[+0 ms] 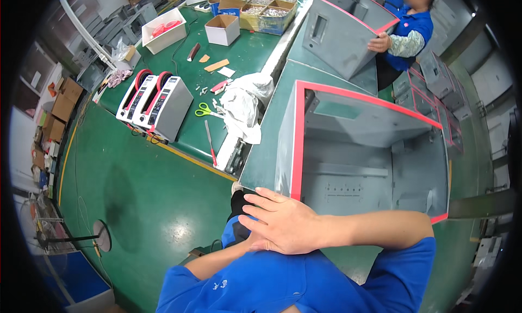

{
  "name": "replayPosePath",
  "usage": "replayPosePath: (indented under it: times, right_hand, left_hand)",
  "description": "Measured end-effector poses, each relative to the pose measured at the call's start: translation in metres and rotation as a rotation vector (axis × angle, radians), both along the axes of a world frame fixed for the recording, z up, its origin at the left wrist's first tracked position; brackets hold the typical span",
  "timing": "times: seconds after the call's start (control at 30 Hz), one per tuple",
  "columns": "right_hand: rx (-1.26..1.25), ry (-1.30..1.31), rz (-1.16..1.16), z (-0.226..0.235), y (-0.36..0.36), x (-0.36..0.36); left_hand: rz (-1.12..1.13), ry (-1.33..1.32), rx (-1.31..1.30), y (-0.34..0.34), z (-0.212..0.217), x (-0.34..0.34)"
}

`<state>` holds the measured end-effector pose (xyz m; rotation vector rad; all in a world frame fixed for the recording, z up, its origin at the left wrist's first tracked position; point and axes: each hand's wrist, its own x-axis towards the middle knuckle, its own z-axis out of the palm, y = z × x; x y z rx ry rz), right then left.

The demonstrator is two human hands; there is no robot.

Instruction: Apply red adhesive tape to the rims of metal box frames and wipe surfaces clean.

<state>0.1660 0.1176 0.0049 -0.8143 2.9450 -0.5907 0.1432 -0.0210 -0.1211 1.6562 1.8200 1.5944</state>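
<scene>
My right hand [285,221] reaches across my body with its back up and its fingers spread. It lies over my left hand [255,240], whose fingers are hidden beneath it. Nothing shows in the right hand. Just beyond both hands is a large grey metal cabinet [298,142], its open side toward me. Red tape runs along the cabinet's rim, and a row of small holes marks the inside panel. The right fingertips are close to its lower left corner; whether they touch cannot be made out.
A co-worker [416,27] grips another red-edged grey cabinet [337,33] at the far right. On the green bench are two tape dispensers [163,107], scissors [204,110], a screwdriver [211,142], a white cloth [244,98] and boxes of small parts [266,20]. A stand [101,236] is at left.
</scene>
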Motion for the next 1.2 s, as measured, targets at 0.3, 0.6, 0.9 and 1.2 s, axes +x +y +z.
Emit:
replayPosePath:
  times: [0.3,0.6,0.9,1.2]
  right_hand:
    - [0.051,0.25,-0.222,-0.008,0.071,-0.123]
    - [0.288,0.232,-0.769,-0.028,0.168,-0.242]
    - [0.467,0.111,-0.817,-0.028,0.179,-0.229]
    - [0.487,0.037,-0.885,-0.011,0.155,-0.24]
  left_hand:
    - [0.148,0.026,-0.075,0.022,0.005,-0.082]
    - [0.604,-0.185,0.059,0.085,-0.025,-0.227]
    - [1.349,-0.624,0.158,-0.113,-0.134,-0.365]
    - [0.747,-0.787,-0.001,-0.173,-0.225,-0.443]
